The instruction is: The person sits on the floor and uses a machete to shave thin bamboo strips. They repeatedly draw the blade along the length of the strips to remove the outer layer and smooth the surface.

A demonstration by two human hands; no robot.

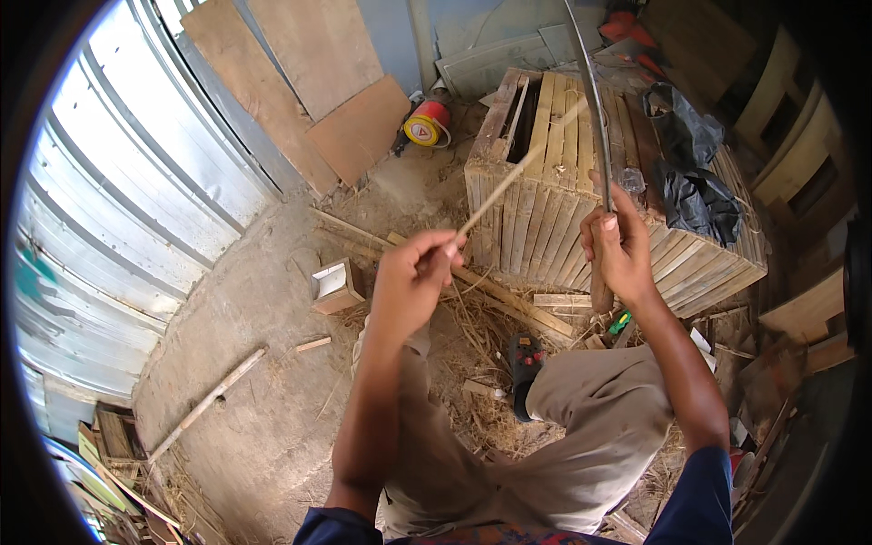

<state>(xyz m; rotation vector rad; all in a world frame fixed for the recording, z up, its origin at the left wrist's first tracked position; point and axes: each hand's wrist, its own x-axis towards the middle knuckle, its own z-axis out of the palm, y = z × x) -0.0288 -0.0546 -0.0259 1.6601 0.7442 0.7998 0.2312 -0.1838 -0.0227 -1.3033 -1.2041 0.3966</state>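
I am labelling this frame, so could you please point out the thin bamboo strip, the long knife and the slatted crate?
bamboo strip (509, 182), head view, mid-length of the strip.
knife (595, 109), head view, middle of the curved blade.
crate (536, 227), head view, front slats.

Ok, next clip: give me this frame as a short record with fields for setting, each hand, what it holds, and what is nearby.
Setting: dirt floor strewn with shavings, corrugated metal wall on the left
Left hand: raised, fingers pinching a thin bamboo strip
Right hand: closed around the handle of a long curved blade pointing up
Ahead: slatted bamboo crate with a black bag on top
Nearby: red-and-yellow reel, small open box, sandal
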